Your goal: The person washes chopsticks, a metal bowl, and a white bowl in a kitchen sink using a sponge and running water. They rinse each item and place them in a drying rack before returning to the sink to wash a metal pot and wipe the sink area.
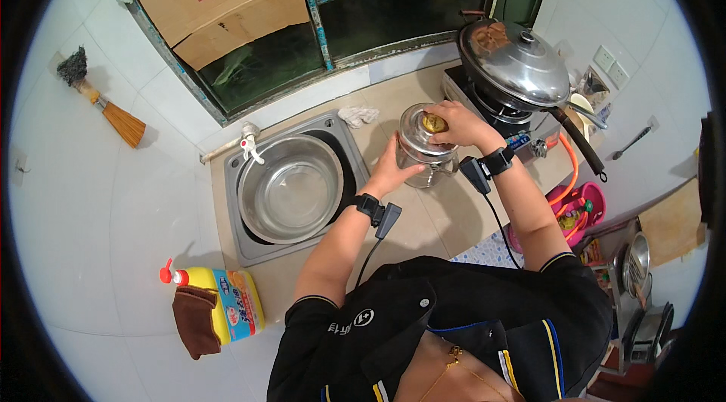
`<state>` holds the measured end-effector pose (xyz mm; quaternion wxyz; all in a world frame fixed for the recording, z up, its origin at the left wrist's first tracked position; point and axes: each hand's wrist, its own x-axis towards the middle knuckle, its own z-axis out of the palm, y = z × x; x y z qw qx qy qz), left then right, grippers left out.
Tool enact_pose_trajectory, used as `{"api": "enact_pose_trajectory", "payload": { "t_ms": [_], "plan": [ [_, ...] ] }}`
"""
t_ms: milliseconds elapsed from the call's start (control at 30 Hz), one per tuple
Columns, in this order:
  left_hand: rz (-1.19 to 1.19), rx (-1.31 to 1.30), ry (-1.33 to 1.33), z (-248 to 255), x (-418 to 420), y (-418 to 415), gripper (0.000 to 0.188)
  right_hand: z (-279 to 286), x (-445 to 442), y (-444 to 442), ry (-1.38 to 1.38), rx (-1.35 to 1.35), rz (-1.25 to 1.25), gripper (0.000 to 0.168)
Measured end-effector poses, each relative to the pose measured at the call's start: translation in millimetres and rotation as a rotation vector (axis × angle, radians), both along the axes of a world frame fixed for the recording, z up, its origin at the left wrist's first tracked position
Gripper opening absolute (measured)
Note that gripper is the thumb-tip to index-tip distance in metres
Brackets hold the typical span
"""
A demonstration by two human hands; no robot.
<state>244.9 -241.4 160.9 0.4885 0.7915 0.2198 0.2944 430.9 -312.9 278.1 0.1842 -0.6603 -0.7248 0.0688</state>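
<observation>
A clear glass jar (426,178) stands on the tiled counter between the sink and the gas stove. My left hand (390,170) grips its left side, with the thumb across the front and the fingers along the wall. Over the jar's top sits a round, shiny, see-through lid (417,138) with a gold-coloured knob (434,122). The fingers and thumb of my right hand (462,125) are around the knob and the lid's upper edge. Part of the lid is hidden by that hand. Whether the lid is seated or slightly raised is not clear.
Left of the jar, a steel basin (292,192) sits in the grey sink (238,232) under a tap (249,141). A crumpled white cloth (358,116) lies behind. On the stove (519,147) is a lidded wok (510,73), its handle (578,147) jutting forward. A yellow detergent jug (249,303) stands front left.
</observation>
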Motion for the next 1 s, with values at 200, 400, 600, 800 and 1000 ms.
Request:
{"api": "enact_pose_trajectory", "payload": {
  "t_ms": [200, 400, 600, 800, 1000],
  "plan": [
    [0.004, -0.041, 0.047, 11, 0, -10, 0.093, 5, -22, 0, -0.269, -0.007, -0.190, 0.060],
    [-0.004, -0.056, 0.015, 6, -2, -11, 0.089, 3, -50, -1, -0.419, 0.032, -0.421, 0.064],
    [-0.002, -0.073, -0.017, 3, 0, -16, 0.087, -6, -42, -6, -0.366, 0.065, -0.488, 0.064],
    [0.116, -0.191, 0.069, -31, -5, -10, 0.085, -16, -3, -45, 0.234, 0.212, -0.610, 0.058],
    [0.211, -0.307, 0.149, -41, -27, -4, 0.078, -40, -27, -78, 0.090, 0.377, -0.427, 0.071]
  ]
}}
